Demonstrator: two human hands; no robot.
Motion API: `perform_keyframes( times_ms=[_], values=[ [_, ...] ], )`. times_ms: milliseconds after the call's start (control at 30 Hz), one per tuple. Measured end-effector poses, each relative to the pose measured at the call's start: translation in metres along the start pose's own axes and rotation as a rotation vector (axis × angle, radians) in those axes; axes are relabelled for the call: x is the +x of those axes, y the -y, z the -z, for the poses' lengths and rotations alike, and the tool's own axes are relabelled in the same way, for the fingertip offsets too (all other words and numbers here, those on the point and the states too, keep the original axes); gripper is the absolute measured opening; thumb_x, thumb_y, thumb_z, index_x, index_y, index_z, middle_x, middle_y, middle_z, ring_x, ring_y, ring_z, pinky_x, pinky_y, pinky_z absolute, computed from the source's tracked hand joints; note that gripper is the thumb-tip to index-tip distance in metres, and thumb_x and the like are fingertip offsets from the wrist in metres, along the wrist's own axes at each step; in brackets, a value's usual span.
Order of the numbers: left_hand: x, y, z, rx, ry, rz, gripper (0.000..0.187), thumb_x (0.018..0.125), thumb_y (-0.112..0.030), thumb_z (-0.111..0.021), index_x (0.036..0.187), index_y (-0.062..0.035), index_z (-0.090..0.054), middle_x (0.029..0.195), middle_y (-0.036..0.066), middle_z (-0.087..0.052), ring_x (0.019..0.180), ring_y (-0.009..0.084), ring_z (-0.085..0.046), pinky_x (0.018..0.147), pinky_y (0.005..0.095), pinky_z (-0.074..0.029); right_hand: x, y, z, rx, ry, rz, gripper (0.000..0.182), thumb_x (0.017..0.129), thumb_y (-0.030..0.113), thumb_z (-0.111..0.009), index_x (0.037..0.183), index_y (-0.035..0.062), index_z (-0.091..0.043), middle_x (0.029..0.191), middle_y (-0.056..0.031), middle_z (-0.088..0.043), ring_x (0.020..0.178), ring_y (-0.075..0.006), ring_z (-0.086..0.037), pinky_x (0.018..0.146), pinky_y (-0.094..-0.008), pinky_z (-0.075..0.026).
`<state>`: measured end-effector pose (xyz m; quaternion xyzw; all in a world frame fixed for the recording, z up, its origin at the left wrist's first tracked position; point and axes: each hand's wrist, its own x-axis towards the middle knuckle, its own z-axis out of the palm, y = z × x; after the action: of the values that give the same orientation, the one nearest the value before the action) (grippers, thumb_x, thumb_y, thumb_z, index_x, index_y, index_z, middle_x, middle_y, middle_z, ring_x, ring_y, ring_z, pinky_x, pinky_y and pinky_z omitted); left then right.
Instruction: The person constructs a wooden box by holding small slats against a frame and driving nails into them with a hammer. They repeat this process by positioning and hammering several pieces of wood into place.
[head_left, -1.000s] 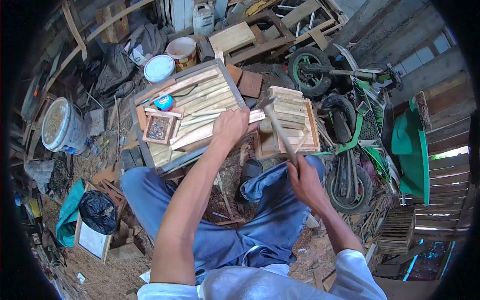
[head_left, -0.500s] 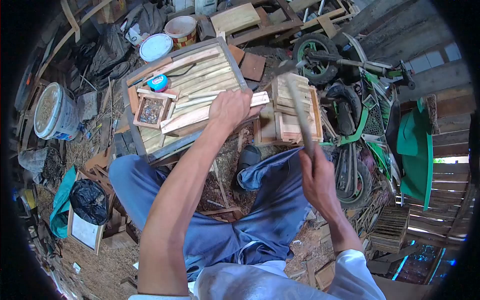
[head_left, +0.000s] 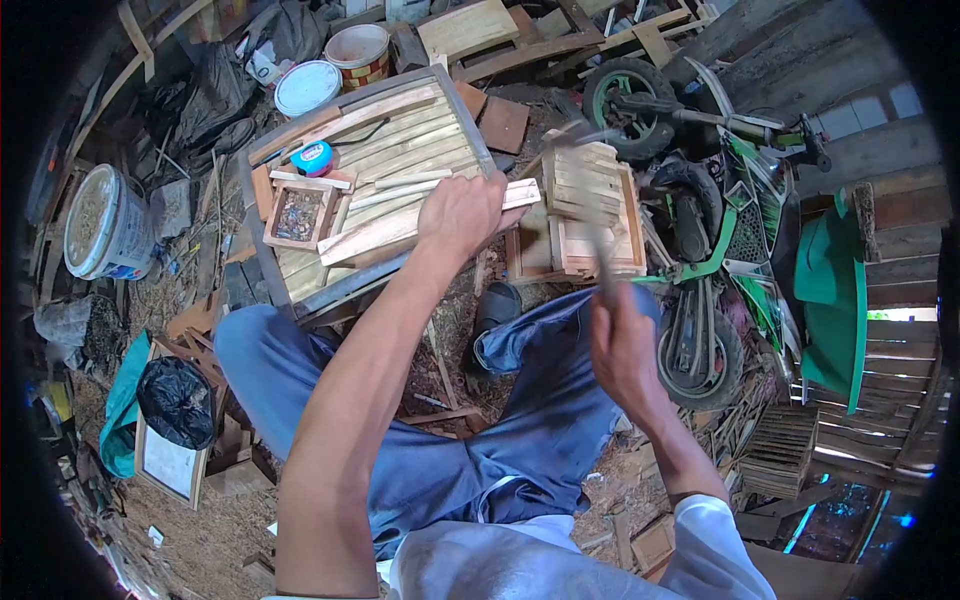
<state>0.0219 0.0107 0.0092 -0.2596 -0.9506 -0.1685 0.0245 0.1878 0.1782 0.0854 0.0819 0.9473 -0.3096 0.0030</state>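
My left hand [head_left: 461, 215] is wrapped round a pale wooden strip [head_left: 375, 236] near its right end. The strip lies slanting over a slatted wooden panel [head_left: 410, 140] with a grey frame. In my right hand [head_left: 622, 345] is the handle of a hammer [head_left: 597, 225], raised and blurred by motion, its head up near the wooden pieces. A small wooden box of nails [head_left: 299, 214] rests on the panel's left part, with a blue round container [head_left: 312, 158] just above it. Thin pale sticks [head_left: 400, 192] lie beside the strip.
Stacked wooden pieces [head_left: 590, 190] stand right of the panel. Beyond them is a green and black motorbike [head_left: 700, 230]. A bucket [head_left: 95, 225] stands at the left, and two more containers sit behind the panel. Wood scraps cover the floor.
The hammer and my right hand have shifted slightly left and, for the hand, a little nearer my body. My left hand keeps its hold on the strip.
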Motion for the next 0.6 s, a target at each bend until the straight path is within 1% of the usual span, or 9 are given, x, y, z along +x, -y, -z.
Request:
perform_keyframes(
  times_ms=[33,133,267,300,400,433,467,533,600],
  values=[
    [-0.002,-0.001,-0.001,0.024,-0.019,-0.013,0.046,0.086,-0.049,-0.061,0.086,-0.0035,-0.062,0.066,0.016,-0.067,0.065,0.0295,-0.069,0.060,0.0390,-0.055,0.006,-0.009,-0.004,-0.055,0.115,-0.006,0.016,0.096,0.014,-0.051,0.101,-0.0014,-0.047,0.071,-0.0315,-0.057,0.074,-0.0536,-0.055,0.058,-0.0516,-0.043],
    [-0.003,-0.001,0.002,0.050,-0.037,0.007,0.043,0.086,-0.048,-0.061,0.082,-0.0055,-0.064,0.066,0.014,-0.068,0.063,0.0273,-0.069,0.059,0.0369,-0.055,0.005,0.000,0.005,-0.038,0.047,-0.048,0.015,0.096,0.014,-0.050,0.099,-0.0012,-0.047,0.071,-0.0314,-0.056,0.075,-0.0545,-0.053,0.057,-0.0517,-0.042],
    [0.000,0.000,-0.001,0.001,-0.012,-0.002,0.045,0.084,-0.050,-0.062,0.082,-0.0046,-0.066,0.069,0.015,-0.068,0.065,0.0277,-0.069,0.062,0.0380,-0.055,-0.005,0.030,0.027,0.145,-0.129,-0.025,0.016,0.097,0.015,-0.051,0.097,-0.0007,-0.048,0.064,-0.0227,-0.057,0.059,-0.0447,-0.058,0.054,-0.0474,-0.042],
    [0.000,0.001,-0.001,0.003,-0.008,-0.006,0.046,0.084,-0.050,-0.062,0.082,-0.0044,-0.066,0.069,0.015,-0.068,0.066,0.0279,-0.069,0.062,0.0382,-0.055,-0.007,0.021,0.023,0.123,-0.163,-0.008,0.015,0.096,0.014,-0.051,0.097,-0.0007,-0.049,0.063,-0.0178,-0.055,0.054,-0.0367,-0.055,0.052,-0.0437,-0.043],
    [0.006,0.007,0.004,0.009,0.019,0.006,0.047,0.084,-0.050,-0.062,0.084,-0.0036,-0.066,0.072,0.016,-0.069,0.069,0.0286,-0.070,0.065,0.0386,-0.055,-0.014,0.003,0.004,0.170,-0.174,0.057,0.015,0.096,0.013,-0.052,0.099,-0.0009,-0.048,0.065,-0.0190,-0.056,0.056,-0.0379,-0.056,0.053,-0.0441,-0.043],
    [0.008,0.007,0.005,0.008,0.031,0.009,0.047,0.084,-0.051,-0.062,0.085,-0.0033,-0.067,0.072,0.016,-0.069,0.070,0.0288,-0.070,0.066,0.0387,-0.055,-0.013,0.004,-0.003,0.139,-0.133,-0.008,0.016,0.096,0.013,-0.052,0.102,-0.0010,-0.049,0.066,-0.0229,-0.057,0.059,-0.0427,-0.058,0.054,-0.0457,-0.044],
    [0.009,0.008,0.005,0.002,0.030,0.010,0.047,0.083,-0.051,-0.063,0.085,-0.0033,-0.067,0.073,0.016,-0.069,0.071,0.0291,-0.070,0.066,0.0388,-0.055,-0.009,-0.012,-0.020,0.109,-0.128,0.032,0.016,0.095,0.012,-0.051,0.105,-0.0009,-0.049,0.068,-0.0263,-0.058,0.064,-0.0471,-0.058,0.055,-0.0455,-0.045],
    [0.007,0.008,0.005,-0.007,0.040,0.009,0.048,0.083,-0.051,-0.063,0.085,-0.0035,-0.067,0.074,0.016,-0.069,0.072,0.0296,-0.070,0.067,0.0391,-0.055,0.000,-0.011,-0.022,-0.022,0.054,-0.088,0.015,0.095,0.010,-0.051,0.105,-0.0008,-0.049,0.068,-0.0267,-0.058,0.064,-0.0488,-0.057,0.054,-0.0439,-0.045],
    [0.008,0.011,0.003,0.003,0.019,-0.001,0.047,0.082,-0.050,-0.064,0.084,-0.0038,-0.067,0.075,0.016,-0.069,0.073,0.0298,-0.070,0.067,0.0389,-0.055,0.001,0.010,-0.006,0.027,0.022,-0.114,0.014,0.095,0.010,-0.050,0.103,-0.0012,-0.048,0.067,-0.0267,-0.057,0.064,-0.0482,-0.057,0.054,-0.0438,-0.044]
  ],
)
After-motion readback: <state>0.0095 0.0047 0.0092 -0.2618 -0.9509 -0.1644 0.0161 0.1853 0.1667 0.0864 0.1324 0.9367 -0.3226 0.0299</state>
